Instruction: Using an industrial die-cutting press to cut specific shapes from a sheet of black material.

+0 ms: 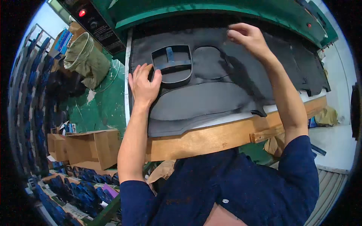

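Note:
A metal cutting die [191, 71] with a rounded outline and blue crossbars stands on a black sheet [271, 75] of material. My left hand [145, 83] rests at the die's left side, its fingers stretched and spread and its thumb against the rim. Right of the die, a rounded outline [209, 62] marks the sheet, and a longer curved one [200, 100] lies nearer me. My right hand [250, 39] is raised over the far part of the sheet, fingers curled together in a pinch. What they hold, if anything, is hidden.
A green machine beam [211, 17] spans the far side, beside a control panel [96, 26] with a lit red lamp. A wooden board [196, 141] edges the table near me. To the left are a cardboard box [90, 148], a sack-lined bin [88, 62] and racks of dies [32, 105].

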`<control>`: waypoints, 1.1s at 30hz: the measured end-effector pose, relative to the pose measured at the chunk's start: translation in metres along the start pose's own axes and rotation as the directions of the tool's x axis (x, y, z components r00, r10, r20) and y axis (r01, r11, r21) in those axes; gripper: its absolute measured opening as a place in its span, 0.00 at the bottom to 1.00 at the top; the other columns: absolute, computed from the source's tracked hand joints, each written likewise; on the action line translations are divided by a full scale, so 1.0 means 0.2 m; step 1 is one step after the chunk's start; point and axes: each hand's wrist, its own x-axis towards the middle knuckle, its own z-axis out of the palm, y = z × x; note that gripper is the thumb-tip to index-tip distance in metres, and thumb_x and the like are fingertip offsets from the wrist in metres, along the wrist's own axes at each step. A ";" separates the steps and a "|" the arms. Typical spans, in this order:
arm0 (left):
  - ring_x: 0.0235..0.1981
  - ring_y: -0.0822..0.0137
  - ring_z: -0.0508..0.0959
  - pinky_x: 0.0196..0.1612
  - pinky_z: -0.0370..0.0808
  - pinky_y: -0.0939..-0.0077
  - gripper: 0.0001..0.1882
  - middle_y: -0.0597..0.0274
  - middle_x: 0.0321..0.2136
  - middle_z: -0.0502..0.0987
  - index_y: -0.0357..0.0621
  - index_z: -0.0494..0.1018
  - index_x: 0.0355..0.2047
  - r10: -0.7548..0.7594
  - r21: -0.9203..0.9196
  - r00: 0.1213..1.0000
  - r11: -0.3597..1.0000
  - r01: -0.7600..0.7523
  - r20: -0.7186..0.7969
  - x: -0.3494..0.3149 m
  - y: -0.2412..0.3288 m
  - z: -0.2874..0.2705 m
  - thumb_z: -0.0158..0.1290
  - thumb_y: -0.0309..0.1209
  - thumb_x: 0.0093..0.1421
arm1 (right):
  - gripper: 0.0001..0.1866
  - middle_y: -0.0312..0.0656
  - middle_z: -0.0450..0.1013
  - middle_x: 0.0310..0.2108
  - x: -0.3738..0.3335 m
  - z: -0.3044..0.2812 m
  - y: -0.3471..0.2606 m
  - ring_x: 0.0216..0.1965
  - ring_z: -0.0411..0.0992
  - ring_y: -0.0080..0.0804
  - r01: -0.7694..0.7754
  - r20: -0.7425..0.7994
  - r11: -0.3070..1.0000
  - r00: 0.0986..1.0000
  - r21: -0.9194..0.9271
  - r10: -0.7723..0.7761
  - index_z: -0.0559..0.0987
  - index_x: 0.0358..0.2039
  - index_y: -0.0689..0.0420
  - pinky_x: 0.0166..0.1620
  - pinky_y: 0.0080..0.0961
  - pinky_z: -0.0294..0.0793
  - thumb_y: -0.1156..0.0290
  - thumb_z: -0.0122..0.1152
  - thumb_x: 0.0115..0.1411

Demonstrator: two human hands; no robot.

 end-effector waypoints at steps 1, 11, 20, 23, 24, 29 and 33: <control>0.63 0.49 0.68 0.69 0.50 0.44 0.23 0.50 0.55 0.76 0.41 0.79 0.48 -0.006 -0.003 1.000 1.000 0.006 0.014 0.01 0.00 0.00 0.56 0.45 0.59 | 0.20 0.43 0.80 0.41 -0.10 -0.11 0.05 0.39 0.78 0.24 -0.100 -0.074 0.993 0.992 0.055 0.104 0.77 0.53 0.64 0.45 0.21 0.78 0.65 0.63 0.65; 0.62 0.49 0.69 0.69 0.49 0.42 0.23 0.50 0.54 0.77 0.40 0.78 0.49 0.026 0.007 0.999 1.000 -0.027 0.024 0.03 0.01 0.02 0.53 0.43 0.59 | 0.17 0.41 0.80 0.38 -1.50 -0.74 0.91 0.40 0.76 0.24 -0.326 -0.742 0.942 0.651 -0.083 0.160 0.78 0.51 0.65 0.44 0.20 0.75 0.71 0.63 0.64; 0.63 0.52 0.69 0.68 0.50 0.43 0.24 0.52 0.55 0.76 0.42 0.77 0.51 0.024 -0.013 0.996 1.000 -0.023 0.082 0.05 -0.02 0.01 0.52 0.45 0.61 | 0.15 0.39 0.80 0.34 -1.66 -0.65 0.89 0.35 0.75 0.24 -0.501 -0.760 0.841 0.623 -0.206 0.185 0.81 0.45 0.65 0.42 0.23 0.75 0.66 0.62 0.64; 0.62 0.53 0.70 0.69 0.50 0.44 0.25 0.51 0.56 0.75 0.42 0.77 0.51 0.035 -0.001 0.995 0.999 -0.035 0.094 0.05 -0.08 0.02 0.50 0.47 0.63 | 0.14 0.41 0.81 0.34 -1.65 -0.59 0.82 0.35 0.77 0.26 -0.537 -0.749 0.820 0.622 -0.196 0.228 0.82 0.44 0.63 0.41 0.26 0.75 0.67 0.62 0.63; 0.62 0.53 0.70 0.69 0.49 0.44 0.25 0.50 0.56 0.75 0.42 0.77 0.52 0.033 -0.041 0.991 0.999 -0.028 0.128 0.05 -0.08 0.01 0.50 0.47 0.63 | 0.14 0.41 0.81 0.33 -1.65 -0.58 0.81 0.34 0.77 0.27 -0.538 -0.732 0.819 0.638 -0.202 0.238 0.82 0.44 0.62 0.41 0.26 0.76 0.67 0.61 0.63; 0.63 0.52 0.69 0.67 0.46 0.35 0.30 0.52 0.58 0.74 0.43 0.73 0.56 -0.089 0.232 0.949 0.973 0.017 0.304 0.09 -0.05 -0.11 0.44 0.53 0.67 | 0.13 0.42 0.79 0.29 -1.62 -0.49 0.71 0.30 0.76 0.28 -0.441 -0.718 0.883 0.666 -0.160 0.202 0.82 0.43 0.61 0.37 0.28 0.75 0.67 0.60 0.62; 0.65 0.52 0.66 0.66 0.45 0.32 0.35 0.52 0.62 0.70 0.46 0.67 0.63 -0.257 0.346 0.899 0.929 0.130 0.354 0.18 0.12 -0.23 0.34 0.60 0.69 | 0.13 0.41 0.80 0.29 -1.68 -0.59 0.64 0.30 0.76 0.23 -0.265 -0.555 0.961 0.788 0.086 0.267 0.81 0.45 0.61 0.35 0.25 0.76 0.70 0.61 0.62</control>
